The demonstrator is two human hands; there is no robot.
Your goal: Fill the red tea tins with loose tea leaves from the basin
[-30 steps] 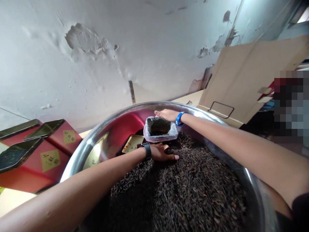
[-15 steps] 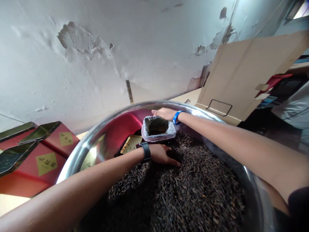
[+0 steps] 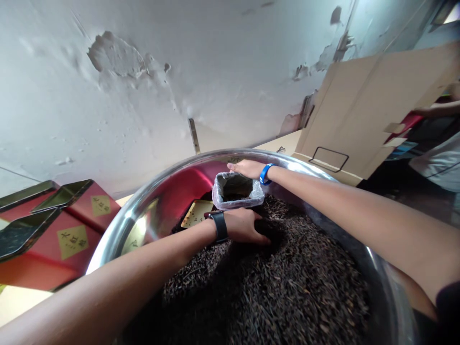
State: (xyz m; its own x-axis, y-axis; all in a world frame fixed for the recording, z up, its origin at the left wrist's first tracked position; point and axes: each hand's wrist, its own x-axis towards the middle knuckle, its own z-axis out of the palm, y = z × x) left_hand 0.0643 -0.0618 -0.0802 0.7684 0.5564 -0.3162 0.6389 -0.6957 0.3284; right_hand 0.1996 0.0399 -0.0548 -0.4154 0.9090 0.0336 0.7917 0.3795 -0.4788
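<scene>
A tin lined with clear plastic sits among dark loose tea leaves in a large shiny metal basin. Its mouth faces me, and some leaves show inside. My right hand, with a blue wristband, grips the tin's far rim; some of its fingers are hidden behind it. My left hand, wearing a black watch, is on the leaves just in front of the tin. Its thumb is spread away from the fingers, whose tips are partly hidden in the leaves. A yellow lid-like piece lies left of the tin.
The basin's metal rim surrounds the leaves. Several red tins with yellow labels stand outside it on the left. A cardboard sheet leans at the right, with another person's arm and light clothing beyond. A peeling wall rises behind.
My left hand has shifted slightly up toward the tin, and a dark hollow shows in the leaves beside it. My right hand keeps its place on the rim. Another person's arm has appeared at the right.
</scene>
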